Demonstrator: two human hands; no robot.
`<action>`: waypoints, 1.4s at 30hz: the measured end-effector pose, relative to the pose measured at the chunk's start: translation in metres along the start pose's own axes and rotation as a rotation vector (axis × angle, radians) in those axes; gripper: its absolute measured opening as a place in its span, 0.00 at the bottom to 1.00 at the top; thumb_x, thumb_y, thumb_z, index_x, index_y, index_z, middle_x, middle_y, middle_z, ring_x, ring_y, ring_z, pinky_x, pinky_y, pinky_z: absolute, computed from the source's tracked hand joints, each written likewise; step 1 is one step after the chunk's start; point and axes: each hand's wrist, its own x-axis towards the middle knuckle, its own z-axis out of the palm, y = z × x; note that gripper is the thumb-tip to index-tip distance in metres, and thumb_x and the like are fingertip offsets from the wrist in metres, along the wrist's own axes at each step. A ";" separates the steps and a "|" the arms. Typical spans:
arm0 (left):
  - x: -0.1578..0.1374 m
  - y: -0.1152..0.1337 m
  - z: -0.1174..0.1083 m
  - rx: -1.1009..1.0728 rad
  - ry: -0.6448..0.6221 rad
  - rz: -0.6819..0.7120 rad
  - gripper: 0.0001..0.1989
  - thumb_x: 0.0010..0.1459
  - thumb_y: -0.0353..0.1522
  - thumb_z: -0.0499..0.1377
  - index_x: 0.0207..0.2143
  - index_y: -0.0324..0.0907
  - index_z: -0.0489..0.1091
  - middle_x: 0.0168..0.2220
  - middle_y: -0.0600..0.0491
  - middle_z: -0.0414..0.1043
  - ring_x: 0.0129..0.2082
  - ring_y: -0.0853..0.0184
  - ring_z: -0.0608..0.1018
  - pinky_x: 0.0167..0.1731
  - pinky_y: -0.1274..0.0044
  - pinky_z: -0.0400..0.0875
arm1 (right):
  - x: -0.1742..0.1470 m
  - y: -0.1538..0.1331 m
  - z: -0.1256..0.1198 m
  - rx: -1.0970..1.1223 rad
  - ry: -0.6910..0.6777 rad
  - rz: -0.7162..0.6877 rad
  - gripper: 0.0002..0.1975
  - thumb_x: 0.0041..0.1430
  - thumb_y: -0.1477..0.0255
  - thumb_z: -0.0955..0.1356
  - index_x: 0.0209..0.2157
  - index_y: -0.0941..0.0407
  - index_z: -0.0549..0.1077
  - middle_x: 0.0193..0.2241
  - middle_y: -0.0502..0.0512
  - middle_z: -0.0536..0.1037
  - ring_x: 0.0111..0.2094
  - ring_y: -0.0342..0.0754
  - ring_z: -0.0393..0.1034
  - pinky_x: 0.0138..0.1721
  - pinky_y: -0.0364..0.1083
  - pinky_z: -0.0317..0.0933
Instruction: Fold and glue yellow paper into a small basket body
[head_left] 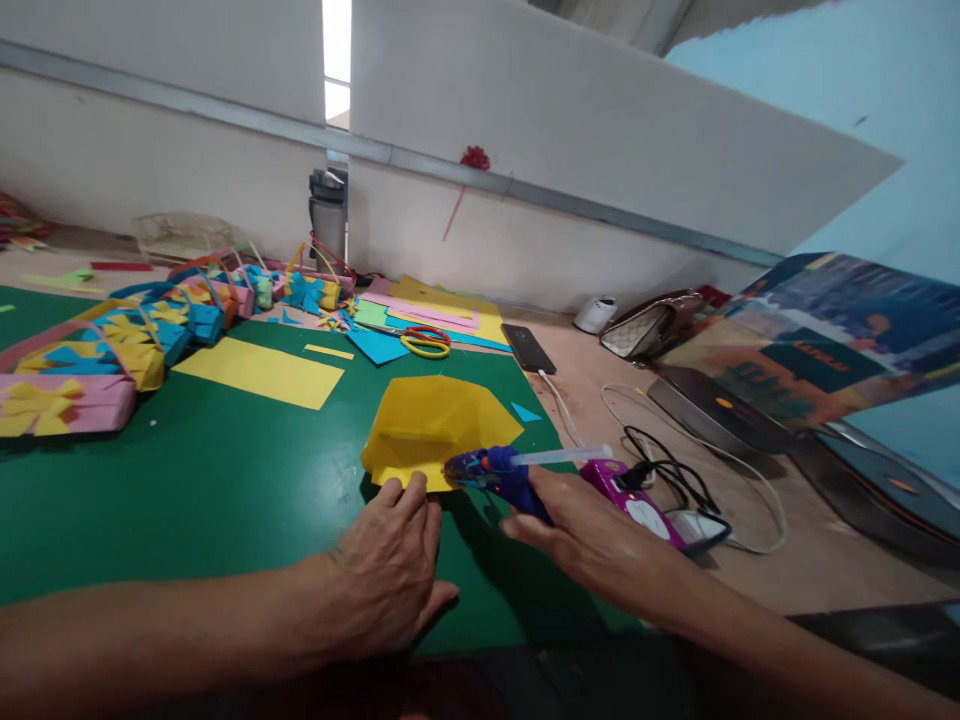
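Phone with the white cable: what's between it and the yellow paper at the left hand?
In the head view, a small blue triangle lies on the green surface, between the phone and the yellow paper's right corner.

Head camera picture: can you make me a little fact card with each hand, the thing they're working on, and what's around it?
Left hand: touching the paper's near edge
Right hand: holding a blue glue gun, tip at the paper
Middle: folded yellow paper on a green mat
Far side: scissors, phone
Left side: paper baskets with bows
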 end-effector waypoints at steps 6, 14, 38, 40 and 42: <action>0.000 -0.001 0.002 0.038 0.016 0.007 0.32 0.60 0.47 0.45 0.47 0.25 0.67 0.45 0.33 0.69 0.51 0.44 0.63 0.48 0.59 0.53 | 0.005 0.002 -0.003 -0.021 -0.001 0.010 0.04 0.55 0.71 0.63 0.32 0.56 0.67 0.30 0.55 0.74 0.31 0.49 0.67 0.30 0.43 0.55; 0.003 -0.001 -0.006 -0.008 -0.093 0.030 0.30 0.61 0.45 0.43 0.46 0.26 0.68 0.45 0.32 0.69 0.49 0.43 0.65 0.33 0.65 0.67 | 0.006 -0.014 -0.004 0.091 0.011 -0.033 0.05 0.55 0.71 0.63 0.34 0.56 0.67 0.30 0.53 0.73 0.30 0.46 0.66 0.30 0.42 0.54; 0.000 -0.001 0.003 0.027 0.010 0.047 0.28 0.60 0.44 0.44 0.39 0.27 0.72 0.39 0.32 0.71 0.43 0.45 0.69 0.28 0.66 0.67 | 0.041 -0.035 0.004 0.098 -0.085 -0.211 0.08 0.55 0.72 0.63 0.37 0.59 0.68 0.35 0.57 0.74 0.35 0.48 0.67 0.34 0.43 0.56; 0.000 -0.002 0.002 0.026 0.013 0.047 0.28 0.61 0.44 0.44 0.39 0.27 0.71 0.41 0.31 0.71 0.43 0.46 0.69 0.30 0.65 0.67 | 0.046 -0.034 0.003 0.127 -0.072 -0.244 0.08 0.55 0.72 0.63 0.38 0.59 0.68 0.35 0.56 0.74 0.34 0.48 0.67 0.34 0.43 0.56; 0.000 -0.002 0.002 0.011 0.009 0.049 0.28 0.61 0.44 0.43 0.40 0.27 0.71 0.42 0.31 0.71 0.42 0.48 0.70 0.31 0.65 0.67 | 0.047 -0.032 0.000 0.151 -0.082 -0.265 0.09 0.55 0.72 0.63 0.38 0.58 0.68 0.35 0.55 0.74 0.33 0.47 0.67 0.34 0.42 0.56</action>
